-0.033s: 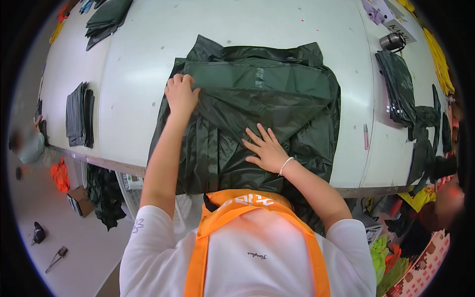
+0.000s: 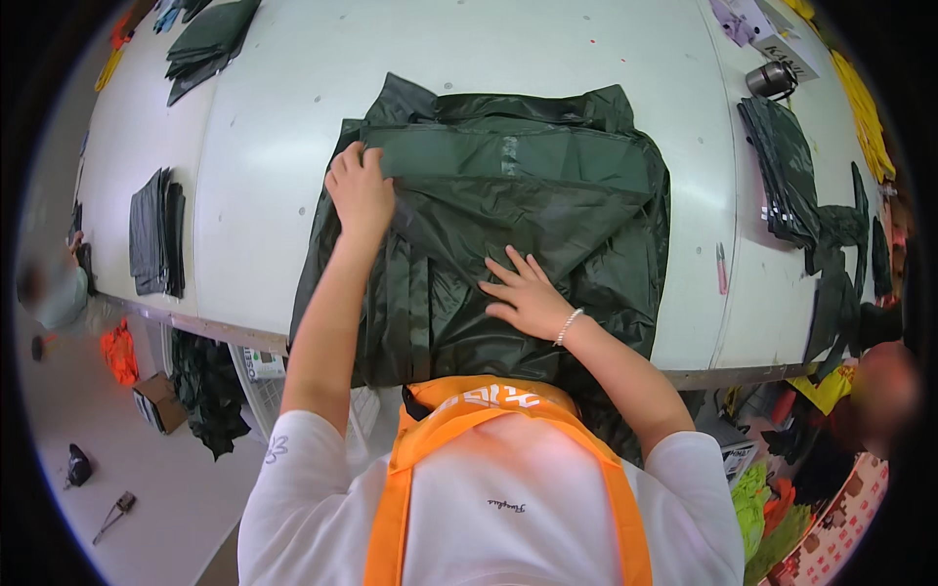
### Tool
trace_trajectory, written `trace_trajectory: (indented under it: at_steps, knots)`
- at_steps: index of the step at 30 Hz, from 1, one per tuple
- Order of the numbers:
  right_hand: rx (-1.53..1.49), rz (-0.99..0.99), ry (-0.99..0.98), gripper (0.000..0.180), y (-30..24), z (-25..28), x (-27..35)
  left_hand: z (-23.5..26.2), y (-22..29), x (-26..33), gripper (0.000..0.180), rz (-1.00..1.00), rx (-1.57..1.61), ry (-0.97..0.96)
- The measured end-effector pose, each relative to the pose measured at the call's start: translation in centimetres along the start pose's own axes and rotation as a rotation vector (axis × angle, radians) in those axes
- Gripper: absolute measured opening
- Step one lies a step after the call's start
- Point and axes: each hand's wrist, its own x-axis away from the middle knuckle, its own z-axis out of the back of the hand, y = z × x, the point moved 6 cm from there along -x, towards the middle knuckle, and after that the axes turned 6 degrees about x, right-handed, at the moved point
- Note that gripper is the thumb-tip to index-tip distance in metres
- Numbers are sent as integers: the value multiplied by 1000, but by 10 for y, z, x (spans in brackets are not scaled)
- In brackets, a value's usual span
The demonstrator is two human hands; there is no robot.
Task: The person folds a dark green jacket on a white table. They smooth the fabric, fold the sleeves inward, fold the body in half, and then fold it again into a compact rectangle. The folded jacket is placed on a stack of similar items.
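A dark green, shiny raincoat-like garment lies spread on the pale table in front of me, its collar-like edge on the far side. Its upper layer is folded down slantwise, and a smoother green panel shows beyond that fold. At the garment's left side, my left hand has its fingers bent over the cloth, with the thumb by the fold's corner; the fingertips are partly hidden. My right hand rests flat on the middle of the garment, fingers spread. A light beaded bracelet circles that wrist.
Folded dark green stacks lie on the table at the left, far left and right. A small pink-handled cutter and a dark metal flask are to the right. People stand beyond both sides.
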Motion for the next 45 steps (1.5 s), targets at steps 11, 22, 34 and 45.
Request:
trace_trajectory:
  at_steps: [11, 22, 34, 45]
  knots:
    - [-1459, -713, 1192, 64, 144, 40, 34, -2, 37, 61, 47, 119, 159, 231]
    - [115, -219, 479, 44, 43, 71, -59, -17, 41, 7, 29, 113, 719, 103]
    - [371, -14, 175, 59, 31, 41, 1, -116, 103, 52, 46, -86, 555, -602]
    - [-308, -632, 89, 31, 128, 41, -69, -55, 119, 17, 26, -371, 501, -370]
